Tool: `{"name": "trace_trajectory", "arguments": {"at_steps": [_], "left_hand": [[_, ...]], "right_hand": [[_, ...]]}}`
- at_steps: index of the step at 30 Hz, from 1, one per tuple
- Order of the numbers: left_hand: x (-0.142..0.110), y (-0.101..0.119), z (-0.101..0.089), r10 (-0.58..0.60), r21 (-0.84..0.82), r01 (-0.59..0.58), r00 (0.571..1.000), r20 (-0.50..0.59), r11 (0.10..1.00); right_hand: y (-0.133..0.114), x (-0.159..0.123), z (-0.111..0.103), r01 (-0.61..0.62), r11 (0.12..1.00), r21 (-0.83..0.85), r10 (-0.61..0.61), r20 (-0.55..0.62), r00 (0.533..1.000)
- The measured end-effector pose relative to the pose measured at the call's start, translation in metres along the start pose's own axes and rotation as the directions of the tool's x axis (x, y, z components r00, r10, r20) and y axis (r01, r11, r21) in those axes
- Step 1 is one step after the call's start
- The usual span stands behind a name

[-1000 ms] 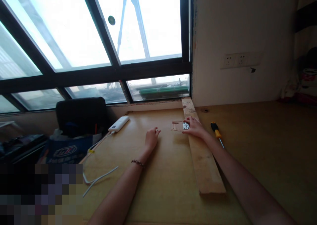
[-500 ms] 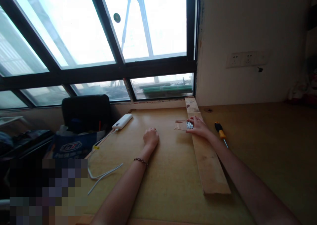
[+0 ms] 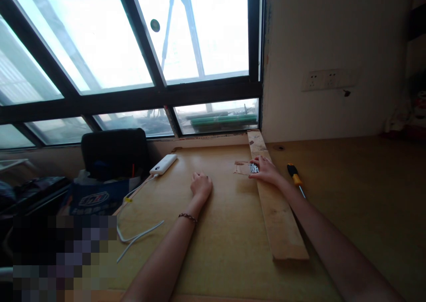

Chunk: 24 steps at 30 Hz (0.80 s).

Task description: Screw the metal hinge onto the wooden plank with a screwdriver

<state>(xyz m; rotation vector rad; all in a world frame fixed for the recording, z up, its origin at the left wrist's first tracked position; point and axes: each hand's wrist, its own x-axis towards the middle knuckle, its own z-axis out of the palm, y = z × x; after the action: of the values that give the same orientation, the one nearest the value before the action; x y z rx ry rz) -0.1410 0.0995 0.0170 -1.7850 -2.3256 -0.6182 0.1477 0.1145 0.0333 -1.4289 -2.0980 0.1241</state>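
Observation:
A long wooden plank (image 3: pixel 279 213) lies lengthwise on the table (image 3: pixel 226 253). A small thin piece of wood (image 3: pixel 242 167) juts leftward from its left edge. My right hand (image 3: pixel 265 169) is closed on a silvery metal hinge (image 3: pixel 254 168), thumb and fingers on opposite sides of it, where the small piece meets the plank. My left hand (image 3: pixel 201 185) rests curled on the tabletop, left of the plank and apart from it. Whatever its fingers hold, if anything, is hidden. Just right of the plank lies a screwdriver (image 3: pixel 295 178) with a black and yellow handle.
A white power bank (image 3: pixel 163 164) with a white cable (image 3: pixel 140 234) lies near the table's left edge. Beyond that edge stand a black chair (image 3: pixel 113 153) and a blue bag (image 3: pixel 96 198). A window (image 3: pixel 199 36) and a wall with sockets (image 3: pixel 322 79) rise behind the table.
The whole view has shifted slightly to the left. Both hands keep nearly the same places, the right one still on the hinge and the left one still curled on the table.

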Motion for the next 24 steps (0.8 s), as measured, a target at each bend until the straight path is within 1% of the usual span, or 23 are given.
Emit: {"name": "trace_trajectory", "arguments": {"at_steps": [1,2,4,5,6,7,8,9,10,11,12,13,14,15,16,18,20,21,24], "left_hand": [[-0.002,0.003,-0.002,0.023,-0.028,-0.024,0.998,-0.060,0.999],[-0.004,0.006,-0.004,0.064,-0.073,-0.074,0.990,-0.122,0.995],[-0.012,0.017,-0.007,0.161,-0.212,-0.207,0.963,-0.215,0.955],[-0.017,0.025,-0.007,0.198,-0.305,-0.259,0.956,-0.216,0.917],[-0.023,0.033,-0.006,0.221,-0.411,-0.275,0.960,-0.175,0.869],[-0.030,0.042,-0.004,0.232,-0.526,-0.241,0.969,-0.084,0.816],[-0.037,0.051,-0.001,0.243,-0.641,-0.156,0.969,0.049,0.751],[-0.044,0.061,0.002,0.256,-0.743,-0.029,0.947,0.194,0.669],[-0.049,0.071,0.006,0.268,-0.822,0.132,0.906,0.327,0.554],[-0.053,0.080,0.009,0.285,-0.863,0.301,0.855,0.433,0.406],[-0.056,0.090,0.012,0.307,-0.860,0.454,0.805,0.508,0.235],[-0.058,0.099,0.015,0.333,-0.818,0.571,0.760,0.558,0.068],[-0.058,0.107,0.017,0.358,-0.758,0.648,0.726,0.586,-0.075],[-0.057,0.115,0.019,0.380,-0.695,0.695,0.702,0.602,-0.182],[-0.056,0.123,0.021,0.398,-0.643,0.722,0.684,0.611,-0.254],[-0.053,0.137,0.026,0.428,-0.574,0.752,0.658,0.620,-0.325],[-0.052,0.149,0.032,0.442,-0.550,0.752,0.659,0.608,-0.364],[-0.052,0.153,0.035,0.444,-0.555,0.741,0.672,0.593,-0.380],[-0.053,0.159,0.043,0.427,-0.610,0.679,0.733,0.530,-0.407]], "right_hand": [[0.001,0.000,0.001,0.000,1.000,-0.001,0.000,0.002,1.000],[0.001,0.001,0.001,0.000,1.000,-0.003,0.000,0.003,1.000],[0.002,0.001,0.002,0.001,1.000,-0.009,-0.001,0.003,1.000],[0.002,0.000,0.002,0.003,1.000,-0.013,-0.003,0.002,1.000],[0.001,0.000,0.001,0.006,1.000,-0.015,-0.006,0.000,1.000],[0.001,0.000,0.001,0.008,1.000,-0.017,-0.008,0.000,1.000],[0.001,0.000,0.000,0.009,1.000,-0.017,-0.009,0.000,1.000],[0.000,-0.001,-0.001,0.008,1.000,-0.016,-0.008,0.001,1.000],[-0.001,-0.001,-0.001,0.007,1.000,-0.014,-0.007,0.004,1.000],[-0.001,-0.001,-0.002,0.005,1.000,-0.013,-0.005,0.008,1.000],[-0.002,-0.001,-0.003,0.003,1.000,-0.013,-0.003,0.011,1.000],[-0.003,-0.001,-0.003,0.003,1.000,-0.012,-0.002,0.014,1.000],[-0.003,-0.001,-0.004,0.004,1.000,-0.012,-0.003,0.015,1.000],[-0.004,-0.001,-0.004,0.004,1.000,-0.010,-0.004,0.016,1.000],[-0.004,-0.001,-0.004,0.002,1.000,-0.007,-0.002,0.016,1.000],[-0.006,-0.002,-0.005,-0.002,1.000,-0.001,0.002,0.019,1.000],[-0.007,-0.002,-0.006,-0.001,1.000,0.005,0.001,0.024,1.000],[-0.007,-0.002,-0.007,0.001,1.000,0.007,-0.002,0.026,1.000],[-0.009,-0.002,-0.008,0.009,1.000,0.004,-0.010,0.027,1.000]]}}
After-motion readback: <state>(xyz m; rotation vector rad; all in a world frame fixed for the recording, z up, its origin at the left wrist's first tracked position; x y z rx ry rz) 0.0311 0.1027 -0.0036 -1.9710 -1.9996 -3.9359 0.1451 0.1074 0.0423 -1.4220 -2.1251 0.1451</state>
